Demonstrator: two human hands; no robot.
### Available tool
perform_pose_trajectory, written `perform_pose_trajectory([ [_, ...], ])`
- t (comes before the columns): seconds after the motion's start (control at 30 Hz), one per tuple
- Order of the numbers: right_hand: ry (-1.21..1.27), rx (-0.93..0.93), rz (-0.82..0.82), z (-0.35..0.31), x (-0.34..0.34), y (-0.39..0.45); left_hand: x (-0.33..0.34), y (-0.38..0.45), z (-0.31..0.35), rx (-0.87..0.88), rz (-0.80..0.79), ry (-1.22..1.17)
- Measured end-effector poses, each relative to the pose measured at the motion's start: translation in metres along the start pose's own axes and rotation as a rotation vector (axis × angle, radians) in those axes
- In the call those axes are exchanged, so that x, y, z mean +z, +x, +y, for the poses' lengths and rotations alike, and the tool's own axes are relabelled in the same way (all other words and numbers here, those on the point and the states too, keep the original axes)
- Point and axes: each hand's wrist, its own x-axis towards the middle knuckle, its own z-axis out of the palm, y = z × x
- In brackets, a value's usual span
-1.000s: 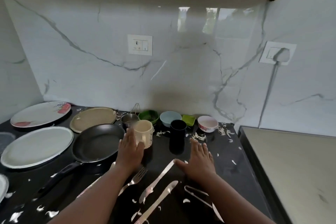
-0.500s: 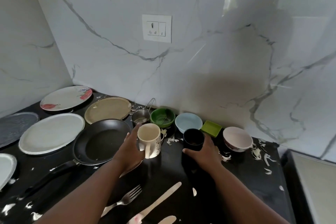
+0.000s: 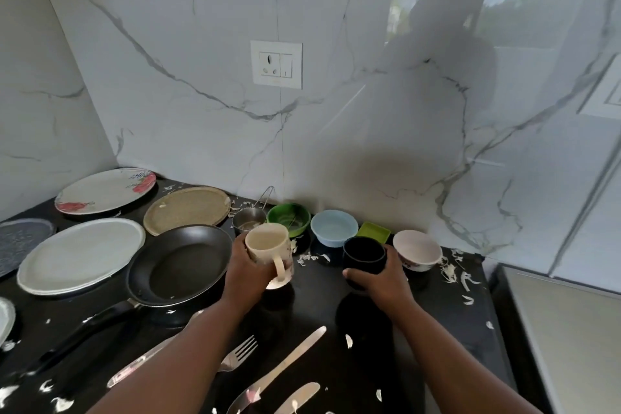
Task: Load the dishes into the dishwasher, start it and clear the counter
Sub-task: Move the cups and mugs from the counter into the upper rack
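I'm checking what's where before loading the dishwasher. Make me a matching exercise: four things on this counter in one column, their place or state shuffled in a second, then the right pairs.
Things:
1. cream mug
2. black cup
3. frying pan
4. fork

Place or state:
A. lies on the counter between the two forearms
B. in the grip of the right hand
C. sits empty, left of the left hand
D. tilted, in the grip of the left hand

Pairs: 1-D, 2-B, 3-C, 4-A
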Motion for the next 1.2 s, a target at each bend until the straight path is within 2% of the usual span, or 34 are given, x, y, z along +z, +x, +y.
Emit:
perform_pose_trajectory([
  [0.07,0.215,0.060,0.019,-0.016,-0.008,-0.016,-0.002,-0.006,0.016,-0.059,-0.015,-0.284],
  [0.17,0.588,0.174,-0.072,-0.045,-0.016,-0.053,-0.009,-0.025,0.045,-0.198,-0.109,-0.669],
  [0.23,0.753,0.202,-0.123,-0.063,-0.017,-0.086,-0.017,-0.044,0.062,-0.293,-0.225,-0.719],
  [0.4,0.989,0.159,-0.089,-0.091,0.002,-0.184,-0.044,-0.103,0.086,-0.509,-0.708,-0.744],
  [0.57,1.092,0.102,0.028,-0.092,-0.009,-0.272,-0.058,-0.165,0.093,-0.699,-0.975,-0.817],
  [0.83,1.001,0.132,0.399,-0.065,-0.092,-0.408,-0.021,-0.288,0.113,-0.690,-1.328,-0.634],
  [0.93,1.006,0.140,0.540,-0.043,-0.124,-0.460,0.006,-0.342,0.119,-0.790,-1.444,-0.642],
  [1.2,1.121,0.286,0.844,0.054,-0.212,-0.604,0.094,-0.523,0.093,-0.844,-1.520,-0.307],
])
